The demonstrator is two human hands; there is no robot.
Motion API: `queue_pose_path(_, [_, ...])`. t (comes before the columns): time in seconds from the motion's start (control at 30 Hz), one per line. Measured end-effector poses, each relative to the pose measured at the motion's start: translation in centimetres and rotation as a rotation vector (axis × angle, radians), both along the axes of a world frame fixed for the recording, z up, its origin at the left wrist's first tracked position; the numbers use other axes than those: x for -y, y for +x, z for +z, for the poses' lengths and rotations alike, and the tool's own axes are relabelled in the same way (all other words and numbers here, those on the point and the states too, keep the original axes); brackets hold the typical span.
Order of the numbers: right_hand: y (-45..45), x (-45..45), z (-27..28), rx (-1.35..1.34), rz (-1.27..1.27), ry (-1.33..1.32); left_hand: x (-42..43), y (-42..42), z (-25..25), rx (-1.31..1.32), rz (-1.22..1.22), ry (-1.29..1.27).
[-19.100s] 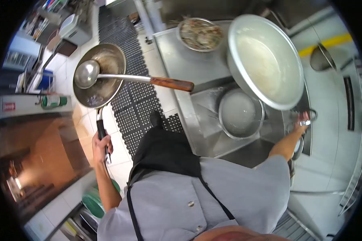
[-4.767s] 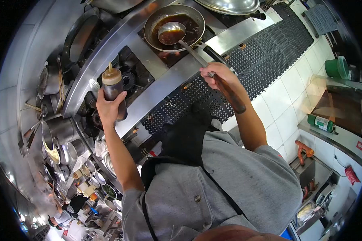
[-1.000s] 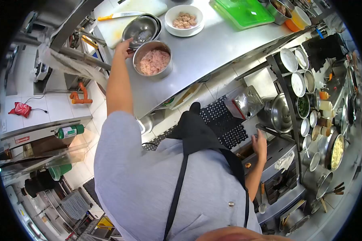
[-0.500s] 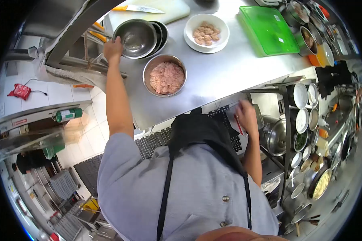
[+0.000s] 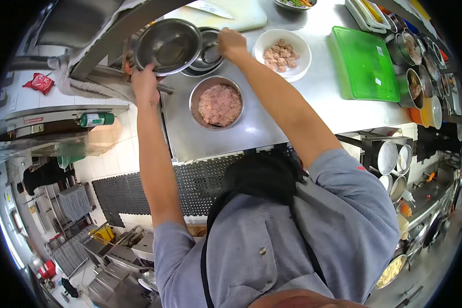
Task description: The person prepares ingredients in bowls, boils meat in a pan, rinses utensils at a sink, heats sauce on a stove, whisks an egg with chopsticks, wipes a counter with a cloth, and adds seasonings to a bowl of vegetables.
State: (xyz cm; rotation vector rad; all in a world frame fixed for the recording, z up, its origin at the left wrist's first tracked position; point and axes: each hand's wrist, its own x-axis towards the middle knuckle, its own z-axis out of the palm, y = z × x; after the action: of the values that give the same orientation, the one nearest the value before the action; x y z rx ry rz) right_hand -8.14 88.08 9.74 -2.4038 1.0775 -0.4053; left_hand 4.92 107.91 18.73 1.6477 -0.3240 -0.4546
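One metal bowl, probably light, stiff and best taken by its rim, is held there by the left hand, just left of the stacked bowls; the right hand is curled at their edge, its grip hidden.

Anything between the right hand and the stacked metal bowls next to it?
Nothing visible: the right hand is at the right edge of the stacked metal bowls. The metal bowl held in the left hand overlaps only their left side in this view.
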Motion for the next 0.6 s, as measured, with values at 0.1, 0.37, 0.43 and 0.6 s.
queue_pose_path(0.1, [-0.2,-0.3,0.2,0.03,0.082,-0.118,0.0,0.6,-2.0,-0.036,-0.005,-0.025])
queue_pose_path(0.37, [-2.6,1.2,4.7,0.109,-0.229,-0.208,2.3,0.4,-4.1,-0.123,-0.006,-0.118])
queue_pose_path(0.43, [-4.5,5.4,1.5,0.127,-0.298,-0.285,3.5,0.5,-5.5,-0.196,-0.028,-0.102])
queue_pose_path(0.6, [-16.6,3.3,6.8,0.124,-0.327,-0.124,5.6,0.0,-8.8,-0.067,-0.251,0.58])
